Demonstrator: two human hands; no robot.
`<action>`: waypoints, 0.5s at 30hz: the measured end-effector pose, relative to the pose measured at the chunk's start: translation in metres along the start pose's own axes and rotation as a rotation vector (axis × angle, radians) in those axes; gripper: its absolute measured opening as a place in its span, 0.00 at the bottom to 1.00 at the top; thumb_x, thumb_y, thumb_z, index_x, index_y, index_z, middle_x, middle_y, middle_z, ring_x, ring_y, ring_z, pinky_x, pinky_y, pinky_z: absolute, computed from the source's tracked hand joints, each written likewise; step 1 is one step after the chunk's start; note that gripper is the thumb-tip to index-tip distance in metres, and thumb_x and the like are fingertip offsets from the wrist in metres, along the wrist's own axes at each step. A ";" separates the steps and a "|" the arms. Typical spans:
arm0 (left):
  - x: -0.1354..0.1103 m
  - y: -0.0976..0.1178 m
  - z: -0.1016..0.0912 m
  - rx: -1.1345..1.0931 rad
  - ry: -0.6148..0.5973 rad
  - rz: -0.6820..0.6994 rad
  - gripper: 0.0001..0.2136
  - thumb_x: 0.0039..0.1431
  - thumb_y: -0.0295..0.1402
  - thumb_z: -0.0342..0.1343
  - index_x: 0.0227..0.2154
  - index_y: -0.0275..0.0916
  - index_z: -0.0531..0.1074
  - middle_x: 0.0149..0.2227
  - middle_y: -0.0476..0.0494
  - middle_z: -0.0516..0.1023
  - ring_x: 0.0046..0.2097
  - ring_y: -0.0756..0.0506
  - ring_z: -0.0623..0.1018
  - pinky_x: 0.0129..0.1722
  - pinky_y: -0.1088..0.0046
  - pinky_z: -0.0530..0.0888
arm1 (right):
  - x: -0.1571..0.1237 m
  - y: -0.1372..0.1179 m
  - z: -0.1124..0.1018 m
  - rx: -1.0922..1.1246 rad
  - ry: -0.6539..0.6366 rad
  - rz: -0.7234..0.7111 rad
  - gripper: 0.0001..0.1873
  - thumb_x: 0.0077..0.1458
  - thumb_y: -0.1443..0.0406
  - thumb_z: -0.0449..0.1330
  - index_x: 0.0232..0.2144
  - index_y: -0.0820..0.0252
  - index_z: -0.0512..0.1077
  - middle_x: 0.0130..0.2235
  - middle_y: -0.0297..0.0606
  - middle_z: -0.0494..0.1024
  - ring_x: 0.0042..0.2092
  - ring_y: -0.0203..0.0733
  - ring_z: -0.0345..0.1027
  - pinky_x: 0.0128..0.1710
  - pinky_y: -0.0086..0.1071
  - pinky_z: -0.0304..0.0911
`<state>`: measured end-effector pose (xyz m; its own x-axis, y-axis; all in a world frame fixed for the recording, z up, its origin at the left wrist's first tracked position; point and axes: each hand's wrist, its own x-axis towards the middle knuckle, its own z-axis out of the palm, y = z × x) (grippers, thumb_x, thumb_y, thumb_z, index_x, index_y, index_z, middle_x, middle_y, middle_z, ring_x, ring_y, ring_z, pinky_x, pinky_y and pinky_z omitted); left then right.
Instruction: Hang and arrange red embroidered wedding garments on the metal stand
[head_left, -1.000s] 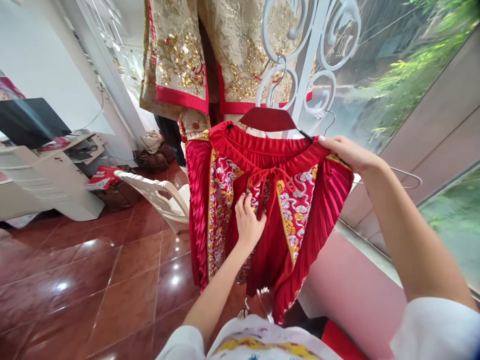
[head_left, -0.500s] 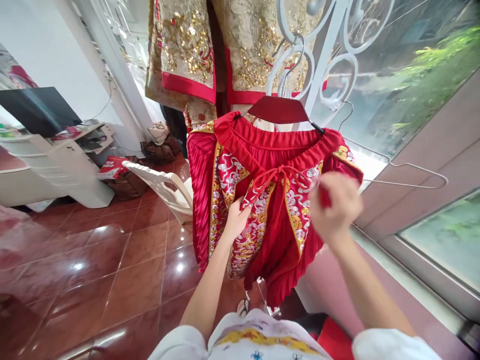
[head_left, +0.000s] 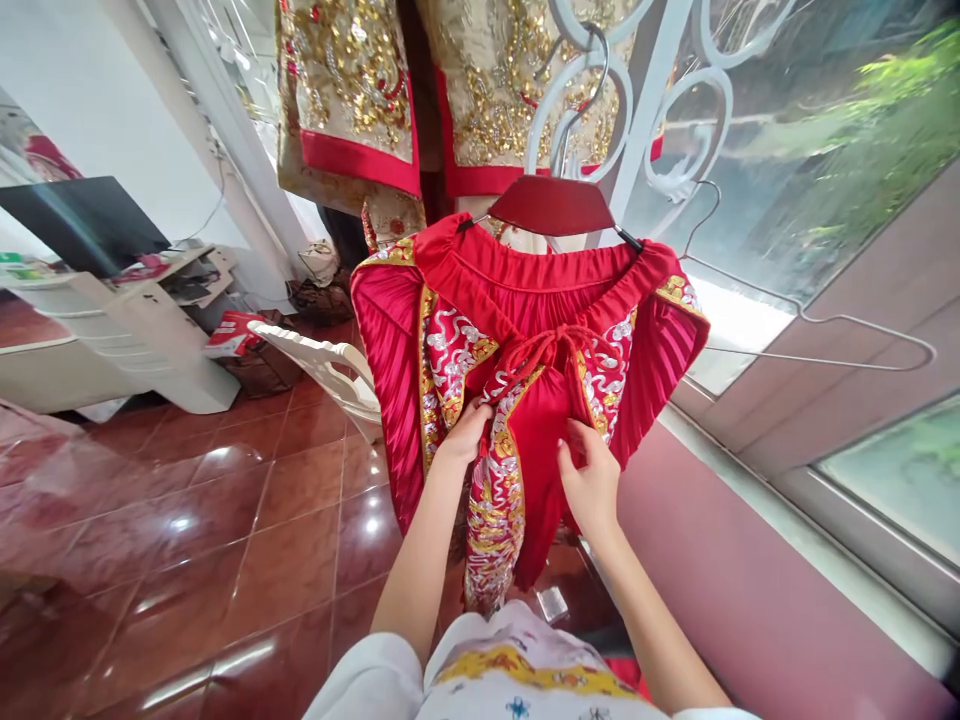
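Note:
A red pleated skirt (head_left: 544,430) with gold and silver embroidery hangs by its gathered waistband from a dark red hanger (head_left: 553,207). A red cord (head_left: 541,348) is tied in a bow at the front of the waistband. Left of the front opening, my left hand (head_left: 466,435) is closed on the embroidered edge of the skirt, below the bow. My right hand (head_left: 592,478) grips the opposite embroidered edge with curled fingers, its thumb over the plain red cloth between the panels. The fingertips of both hands are partly hidden in the fabric.
The hanger hooks onto a white scrolled metal frame (head_left: 637,130). Behind it hang gold-sequined garments (head_left: 360,80). A bare wire hanger (head_left: 810,315) hangs at the right by the glass. A white chair (head_left: 322,375) stands left; further left is a desk with a dark monitor (head_left: 82,225).
My right hand has come down and inward from the skirt's right side to its front edge. The front panels are spread wider around the plain red middle. My left hand keeps its hold.

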<state>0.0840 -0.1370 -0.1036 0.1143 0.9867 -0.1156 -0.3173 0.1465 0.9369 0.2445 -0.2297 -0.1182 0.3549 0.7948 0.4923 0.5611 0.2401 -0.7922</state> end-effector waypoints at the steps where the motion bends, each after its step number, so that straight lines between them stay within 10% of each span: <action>1: 0.001 -0.001 0.000 -0.012 0.000 -0.029 0.13 0.39 0.33 0.58 0.32 0.39 0.67 0.27 0.51 0.74 0.39 0.44 0.75 0.44 0.64 0.70 | -0.002 0.000 0.002 -0.011 -0.010 0.004 0.17 0.53 0.63 0.53 0.46 0.58 0.69 0.47 0.46 0.73 0.48 0.50 0.67 0.51 0.50 0.61; 6: 0.003 -0.004 -0.004 -0.013 -0.029 -0.067 0.15 0.40 0.34 0.59 0.34 0.39 0.67 0.28 0.52 0.74 0.38 0.46 0.75 0.44 0.66 0.70 | 0.002 -0.003 0.009 -0.034 0.009 -0.025 0.25 0.50 0.61 0.57 0.51 0.58 0.64 0.49 0.48 0.69 0.52 0.52 0.62 0.51 0.52 0.59; 11: 0.004 0.000 -0.003 0.044 -0.027 -0.021 0.18 0.41 0.36 0.59 0.38 0.39 0.67 0.32 0.48 0.76 0.41 0.44 0.75 0.45 0.63 0.70 | 0.003 -0.018 0.003 0.185 -0.061 -0.062 0.04 0.51 0.65 0.54 0.32 0.55 0.68 0.37 0.39 0.73 0.39 0.44 0.69 0.40 0.40 0.68; 15: -0.014 0.008 0.003 0.345 -0.067 0.159 0.20 0.47 0.38 0.57 0.43 0.39 0.66 0.42 0.42 0.75 0.47 0.40 0.74 0.50 0.60 0.68 | -0.009 -0.033 0.002 0.176 -0.071 -0.149 0.09 0.51 0.65 0.56 0.36 0.51 0.71 0.39 0.39 0.75 0.40 0.46 0.70 0.41 0.42 0.69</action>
<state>0.0829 -0.1499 -0.0938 0.1545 0.9867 0.0513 -0.0023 -0.0516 0.9987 0.2216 -0.2437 -0.0970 0.2210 0.7793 0.5863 0.4617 0.4459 -0.7668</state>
